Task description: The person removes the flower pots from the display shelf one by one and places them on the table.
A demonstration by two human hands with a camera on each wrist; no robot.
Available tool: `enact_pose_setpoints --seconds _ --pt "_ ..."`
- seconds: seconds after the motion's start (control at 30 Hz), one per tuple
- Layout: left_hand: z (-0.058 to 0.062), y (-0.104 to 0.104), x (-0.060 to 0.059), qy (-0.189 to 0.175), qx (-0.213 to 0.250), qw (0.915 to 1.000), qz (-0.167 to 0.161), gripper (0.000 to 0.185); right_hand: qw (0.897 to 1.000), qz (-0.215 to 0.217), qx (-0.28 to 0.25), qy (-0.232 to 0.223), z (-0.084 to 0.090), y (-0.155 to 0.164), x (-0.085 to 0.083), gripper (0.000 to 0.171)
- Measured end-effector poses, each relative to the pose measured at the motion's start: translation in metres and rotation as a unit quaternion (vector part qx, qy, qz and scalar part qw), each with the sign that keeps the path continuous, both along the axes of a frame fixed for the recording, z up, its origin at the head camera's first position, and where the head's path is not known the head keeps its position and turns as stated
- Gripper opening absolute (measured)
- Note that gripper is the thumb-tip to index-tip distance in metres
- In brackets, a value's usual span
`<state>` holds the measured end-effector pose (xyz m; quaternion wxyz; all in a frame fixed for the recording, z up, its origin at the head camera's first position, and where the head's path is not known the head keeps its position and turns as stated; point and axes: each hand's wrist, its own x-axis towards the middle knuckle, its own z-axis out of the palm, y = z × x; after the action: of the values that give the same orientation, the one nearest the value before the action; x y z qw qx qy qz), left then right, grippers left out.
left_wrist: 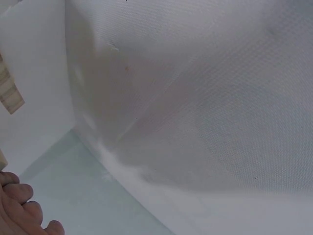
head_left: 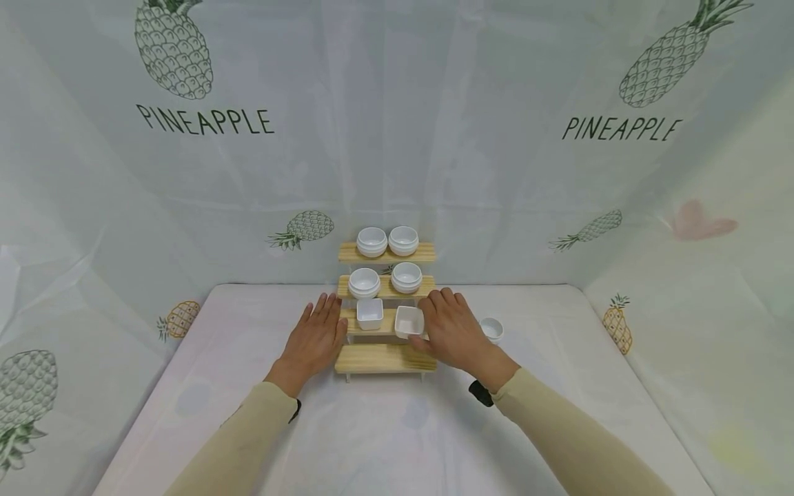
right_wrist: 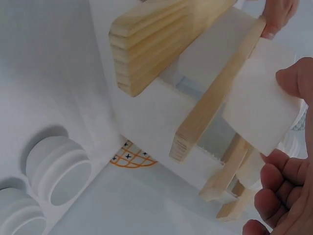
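A stepped stand with wooden shelves (head_left: 356, 358) rises in the middle of the table. My right hand (head_left: 455, 331) pinches a small white square bowl (head_left: 409, 322) between thumb and fingers, at the right side of the second shelf from the bottom. The right wrist view shows this square bowl (right_wrist: 259, 103) tilted in the grip, near the shelf. Another square bowl (head_left: 370, 314) sits left on that shelf. My left hand (head_left: 316, 334) lies with straight fingers along the stand's left side; the left wrist view shows only part of the hand (left_wrist: 22, 210).
White round bowls stand in pairs on the two upper shelves, such as this upper bowl (head_left: 372, 241) and this lower bowl (head_left: 364, 282). Right of my right hand, a round bowl (head_left: 493, 328) shows on the table; the right wrist view has two, including this bowl (right_wrist: 58, 169). A pineapple-print cloth (head_left: 397, 138) hangs behind.
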<state>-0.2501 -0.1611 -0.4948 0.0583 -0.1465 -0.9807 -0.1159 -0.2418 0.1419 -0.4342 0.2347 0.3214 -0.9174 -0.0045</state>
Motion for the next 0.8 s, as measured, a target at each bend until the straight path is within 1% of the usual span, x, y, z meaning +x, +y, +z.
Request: enact_pose_setpoints --seconds 0.2,0.37,0.5,0.63,0.8 --pt "-0.003 -0.002 0.0 0.004 0.002 1.0 0.0 0.065 1.0 0.008 0.005 0.013 0.0 0.005 0.001 0.053" --pt "-0.003 -0.002 0.0 0.004 0.002 1.0 0.0 0.065 1.0 0.014 0.0 0.019 0.0 0.017 0.005 0.054" --pt "-0.002 -0.001 0.0 0.002 0.005 1.0 -0.003 0.065 0.999 0.016 -0.014 0.029 -0.001 0.035 0.008 0.055" --pt "-0.001 -0.001 -0.001 0.001 0.004 1.0 -0.007 0.064 0.999 0.006 -0.025 0.031 -0.004 0.058 0.01 0.055" --pt "-0.001 0.0 -0.001 -0.004 0.002 1.0 -0.006 0.065 0.999 -0.012 -0.018 0.024 -0.016 0.082 0.016 0.057"
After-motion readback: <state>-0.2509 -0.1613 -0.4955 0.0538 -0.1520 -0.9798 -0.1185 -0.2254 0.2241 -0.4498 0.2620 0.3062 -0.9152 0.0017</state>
